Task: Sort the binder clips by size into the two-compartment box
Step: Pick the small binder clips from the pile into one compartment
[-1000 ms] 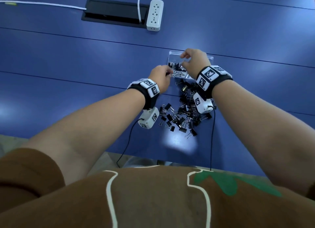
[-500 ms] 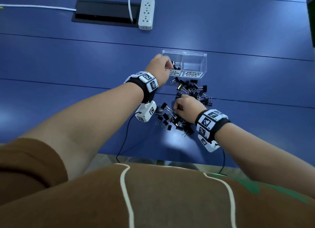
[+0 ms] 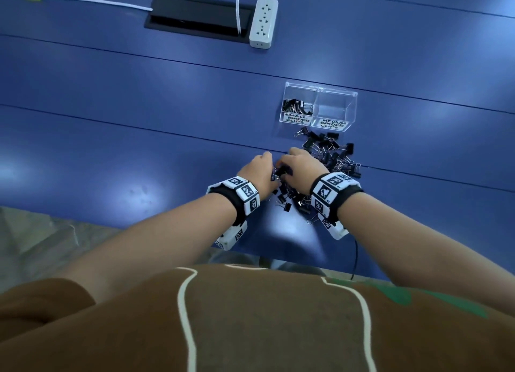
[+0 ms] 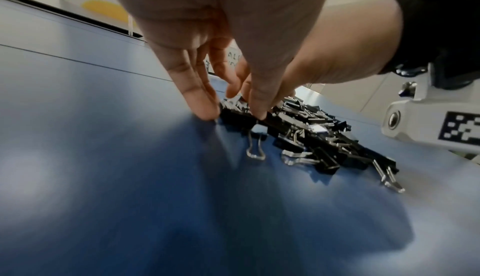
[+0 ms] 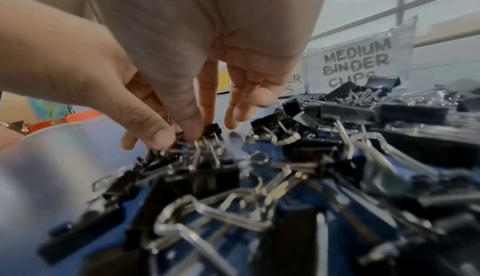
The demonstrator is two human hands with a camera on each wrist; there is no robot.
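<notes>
A clear two-compartment box (image 3: 351, 104) stands on the blue table; its left part, labelled SMALL, holds several small clips (image 3: 296, 106), and its MEDIUM part (image 5: 358, 65) has none. A pile of black binder clips (image 3: 330, 154) lies in front of it. Both hands are at the pile's near left corner. My left hand (image 3: 257, 171) reaches down with straight fingers; its thumb tip (image 4: 259, 112) touches a black clip (image 4: 239, 117) and a fingertip touches the table beside it. My right hand (image 3: 296, 162) pinches a small black clip (image 5: 214, 129) between thumb and forefinger.
A white power strip (image 3: 263, 22) and a black cable hatch (image 3: 195, 16) lie at the table's far side. The table's near edge (image 3: 167, 227) is just behind my wrists. Bare blue tabletop (image 3: 139, 149) stretches to the left of the pile.
My left hand has come back from the box's small compartment to the pile. My right hand has moved forward and left in the pile, next to the left hand. The head view has tilted.
</notes>
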